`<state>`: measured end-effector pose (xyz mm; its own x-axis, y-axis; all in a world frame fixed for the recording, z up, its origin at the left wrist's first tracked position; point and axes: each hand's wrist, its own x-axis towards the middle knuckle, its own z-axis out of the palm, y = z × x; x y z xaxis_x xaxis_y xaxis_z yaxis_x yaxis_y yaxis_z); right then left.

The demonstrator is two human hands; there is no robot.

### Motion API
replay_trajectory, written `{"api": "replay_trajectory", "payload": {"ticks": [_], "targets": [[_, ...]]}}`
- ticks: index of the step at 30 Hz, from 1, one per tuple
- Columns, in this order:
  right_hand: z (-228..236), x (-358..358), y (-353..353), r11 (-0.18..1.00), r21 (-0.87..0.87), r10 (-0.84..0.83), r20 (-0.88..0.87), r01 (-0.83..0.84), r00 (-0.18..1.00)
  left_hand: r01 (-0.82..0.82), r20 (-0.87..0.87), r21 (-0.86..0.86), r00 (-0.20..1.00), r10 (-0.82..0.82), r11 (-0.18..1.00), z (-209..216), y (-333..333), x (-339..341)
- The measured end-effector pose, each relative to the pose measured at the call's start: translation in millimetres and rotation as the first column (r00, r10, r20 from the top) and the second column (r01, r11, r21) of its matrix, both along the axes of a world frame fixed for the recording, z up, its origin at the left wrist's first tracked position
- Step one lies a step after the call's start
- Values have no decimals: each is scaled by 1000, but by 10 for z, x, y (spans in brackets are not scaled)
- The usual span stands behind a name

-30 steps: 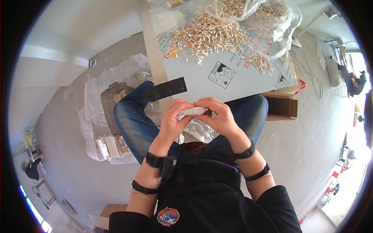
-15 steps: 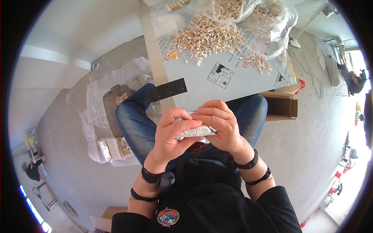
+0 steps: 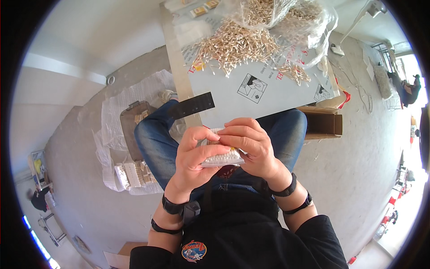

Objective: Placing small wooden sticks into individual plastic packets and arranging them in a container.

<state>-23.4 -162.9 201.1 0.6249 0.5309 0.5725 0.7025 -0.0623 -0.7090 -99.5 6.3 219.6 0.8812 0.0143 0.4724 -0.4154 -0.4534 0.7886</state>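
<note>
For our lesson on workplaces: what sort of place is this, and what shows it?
Probably a small packing workshop: cotton swabs lie heaped on a table, the left hand and right hand hold a swab pack, and an open cardboard box stands nearby.

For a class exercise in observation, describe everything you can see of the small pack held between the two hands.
The small pack looks like a clear plastic bag of swabs, their rounded white tips packed in rows above a flat clear edge facing the wearer. The left hand and right hand hold it, covering much of its top, on the near side of the table. Whether it is sealed cannot be told.
</note>
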Motion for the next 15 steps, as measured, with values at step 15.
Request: {"api": "replay_trajectory", "payload": {"ticks": [15], "targets": [[27, -72, -1, 997, 28, 74, -159, -71, 984, -27, -74, -88, 997, 20, 996, 43, -20, -88]]}}
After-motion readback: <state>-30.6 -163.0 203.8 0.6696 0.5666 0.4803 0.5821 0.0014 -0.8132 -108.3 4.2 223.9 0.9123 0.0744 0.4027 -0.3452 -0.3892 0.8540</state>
